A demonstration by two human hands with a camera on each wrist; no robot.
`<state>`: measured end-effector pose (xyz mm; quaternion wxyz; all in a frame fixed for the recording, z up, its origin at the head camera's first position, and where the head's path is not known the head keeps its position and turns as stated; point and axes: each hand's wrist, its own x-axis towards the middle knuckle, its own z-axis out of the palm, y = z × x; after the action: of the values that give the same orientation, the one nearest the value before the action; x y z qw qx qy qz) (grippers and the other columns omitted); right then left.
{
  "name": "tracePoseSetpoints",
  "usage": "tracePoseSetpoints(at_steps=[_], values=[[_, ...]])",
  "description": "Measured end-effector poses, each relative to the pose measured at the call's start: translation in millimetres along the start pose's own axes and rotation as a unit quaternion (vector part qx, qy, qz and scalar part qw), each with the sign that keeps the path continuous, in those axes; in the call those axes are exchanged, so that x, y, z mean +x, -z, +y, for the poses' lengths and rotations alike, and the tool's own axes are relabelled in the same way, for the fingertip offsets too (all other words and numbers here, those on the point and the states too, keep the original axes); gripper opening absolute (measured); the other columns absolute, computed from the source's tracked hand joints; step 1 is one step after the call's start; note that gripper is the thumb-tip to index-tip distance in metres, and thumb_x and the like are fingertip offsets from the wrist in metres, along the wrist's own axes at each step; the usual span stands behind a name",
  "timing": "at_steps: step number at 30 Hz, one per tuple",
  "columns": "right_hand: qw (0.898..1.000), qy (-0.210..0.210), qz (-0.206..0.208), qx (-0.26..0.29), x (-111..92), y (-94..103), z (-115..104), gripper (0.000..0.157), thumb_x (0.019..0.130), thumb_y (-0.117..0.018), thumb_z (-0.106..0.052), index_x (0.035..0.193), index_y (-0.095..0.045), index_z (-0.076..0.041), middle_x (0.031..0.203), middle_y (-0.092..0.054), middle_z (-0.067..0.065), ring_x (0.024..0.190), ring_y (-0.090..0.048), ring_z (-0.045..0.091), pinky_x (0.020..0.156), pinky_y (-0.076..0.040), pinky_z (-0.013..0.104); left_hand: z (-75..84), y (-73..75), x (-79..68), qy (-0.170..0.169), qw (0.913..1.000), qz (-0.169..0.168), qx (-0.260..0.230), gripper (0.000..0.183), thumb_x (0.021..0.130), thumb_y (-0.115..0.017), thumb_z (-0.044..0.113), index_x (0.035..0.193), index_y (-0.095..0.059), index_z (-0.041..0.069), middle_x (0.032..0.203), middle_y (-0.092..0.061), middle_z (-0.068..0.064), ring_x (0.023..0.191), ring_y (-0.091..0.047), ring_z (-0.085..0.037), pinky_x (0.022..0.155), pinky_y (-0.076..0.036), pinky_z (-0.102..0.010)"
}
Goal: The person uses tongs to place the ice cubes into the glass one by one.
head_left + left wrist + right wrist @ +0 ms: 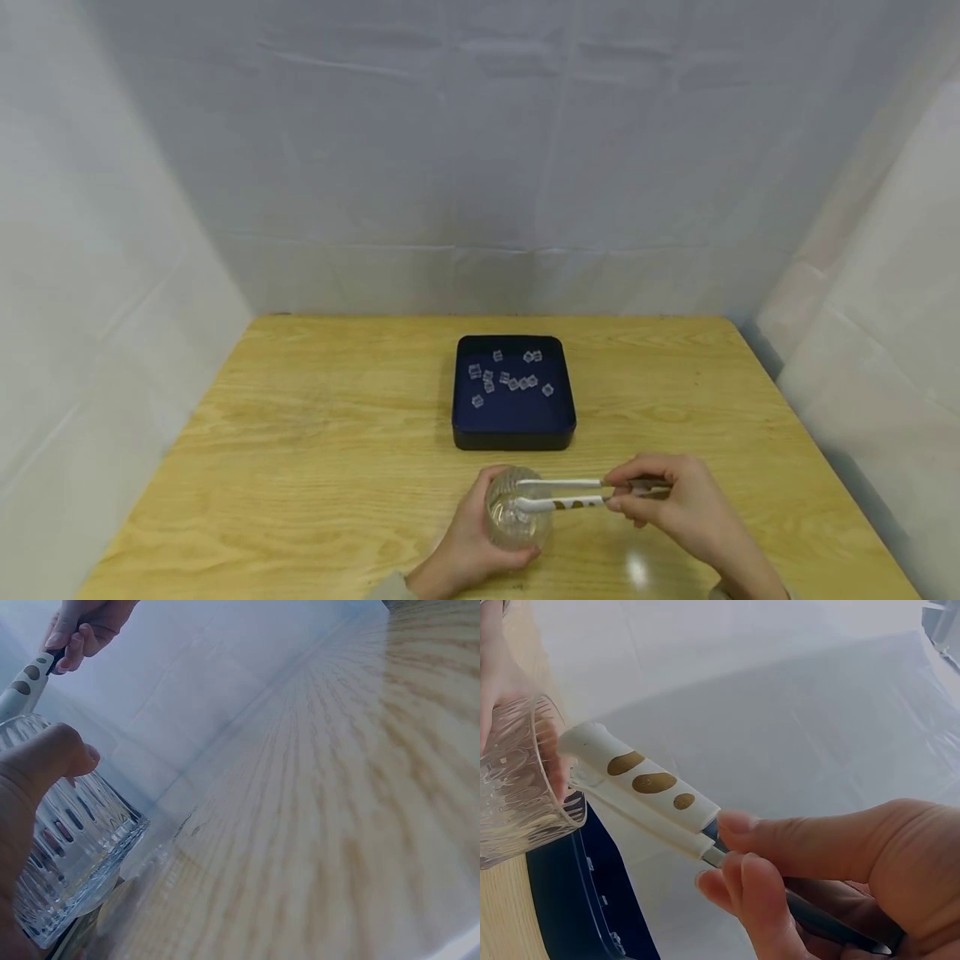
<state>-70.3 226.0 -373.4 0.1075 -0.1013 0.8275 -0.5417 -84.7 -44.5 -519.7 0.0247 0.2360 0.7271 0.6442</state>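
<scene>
A clear ribbed glass [517, 533] stands near the front of the table, tilted in the wrist views by their angle. My left hand [471, 533] grips its side, thumb and fingers curled round the wall. From the right, my right hand [678, 500] holds tongs [641, 780] with white ends bearing gold spots and a dark metal handle. The tongs' tips reach over the glass's mouth in the head view. Something clear, seemingly a small cube [587, 777], shows at the tips in the right wrist view. Clear pieces are faintly visible inside the glass.
Beyond the glass sits a dark blue square tray [513, 439] holding several small clear cubes [523, 382]. The wooden table [315, 467] is enclosed by white cloth [450, 167] at the back and both sides.
</scene>
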Motion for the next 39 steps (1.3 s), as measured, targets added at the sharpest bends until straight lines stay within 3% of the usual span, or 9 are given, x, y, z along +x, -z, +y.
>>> tracePoseSetpoints(at_steps=[7,16,21,28,39], values=[[0.999,-0.023,0.003,0.025,1,0.4,2,0.027,0.083,-0.080,-0.013,0.105,-0.073,0.001,0.092,-0.074,0.011,0.079,-0.072,0.019,0.066,-0.060,0.033,-3.1,-1.1,0.2,-0.013,0.9999,0.001,0.007,0.089,0.061,-0.094,0.011,0.135,-0.045,0.022,0.129,-0.058,0.003,0.116,-0.057,-0.021,0.102,-0.047,-0.037],[1.000,-0.011,0.028,0.002,4,1.8,3,0.028,0.081,-0.082,-0.020,0.102,-0.075,-0.003,0.095,-0.075,0.008,0.081,-0.072,0.018,0.068,-0.060,0.032,-2.5,-1.7,-1.1,-0.007,0.9998,0.005,0.020,0.090,0.060,-0.094,0.012,0.135,-0.045,0.022,0.128,-0.058,0.004,0.115,-0.057,-0.019,0.102,-0.046,-0.037],[0.999,0.003,0.053,0.014,9,1.6,3,0.027,0.081,-0.082,-0.015,0.103,-0.074,0.000,0.095,-0.074,0.011,0.083,-0.072,0.016,0.071,-0.059,0.030,0.3,-2.2,-1.5,-0.003,0.9997,0.009,0.020,0.091,0.059,-0.094,0.012,0.135,-0.045,0.022,0.129,-0.057,0.004,0.116,-0.057,-0.022,0.103,-0.046,-0.038],[0.994,-0.005,0.108,0.017,22,-3.3,3,0.029,0.081,-0.082,-0.012,0.106,-0.074,-0.001,0.099,-0.074,0.012,0.084,-0.072,0.016,0.073,-0.060,0.030,0.1,-2.2,-3.2,-0.004,0.9996,0.015,0.025,0.088,0.060,-0.094,0.013,0.134,-0.047,0.017,0.126,-0.059,-0.003,0.114,-0.058,-0.027,0.102,-0.047,-0.041],[0.986,0.026,0.161,-0.017,54,-6.6,12,0.029,0.080,-0.082,-0.009,0.105,-0.074,0.001,0.095,-0.075,0.013,0.080,-0.071,0.011,0.069,-0.058,0.024,0.5,-2.5,-1.9,0.020,0.9992,0.016,0.031,0.094,0.056,-0.095,0.012,0.136,-0.046,0.021,0.129,-0.057,0.005,0.117,-0.056,-0.021,0.103,-0.046,-0.040]])
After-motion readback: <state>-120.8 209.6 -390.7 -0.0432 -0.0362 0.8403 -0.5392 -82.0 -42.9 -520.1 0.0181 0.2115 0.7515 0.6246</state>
